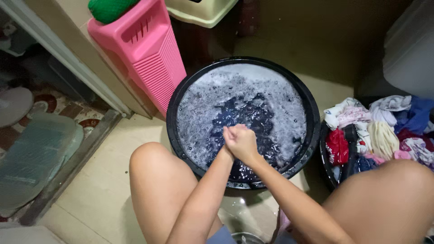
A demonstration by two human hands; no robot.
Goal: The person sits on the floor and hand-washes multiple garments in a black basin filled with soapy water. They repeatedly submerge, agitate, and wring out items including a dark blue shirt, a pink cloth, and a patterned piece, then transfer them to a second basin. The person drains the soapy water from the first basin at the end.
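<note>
Entry, left to right.

Pale green ribbed mat (36,156): lies on patterned floor beyond a metal door sill; its far edge runs out of view.

Pink plastic ribbed washboard (147,49): leans upright just beside the basin, a green knitted bundle (108,8) resting on its top edge.

Round black plastic basin (242,122): stands on the tan tiled floor (95,180) between the person's knees, filled with foamy water. Dark blue cloth (246,117) sits at the centre, mostly sunk.

Left hand (228,138) and right hand (242,142): pressed together above the near half of the basin, fingers curled tight. They appear to be rubbing a fold of the dark cloth between them, though the fold itself cannot be made out inside the fists.

Handling judgement: rub short sections fist against fist, keep the work low over the water so suds fall back in, dip and shift the grip often.

Black tub of mixed coloured laundry (375,135): just right of the basin, partly covered by the right knee.

Hidden or unclear: the cloth's shape under the foam, water depth, the pale bulky object at far right.
</note>
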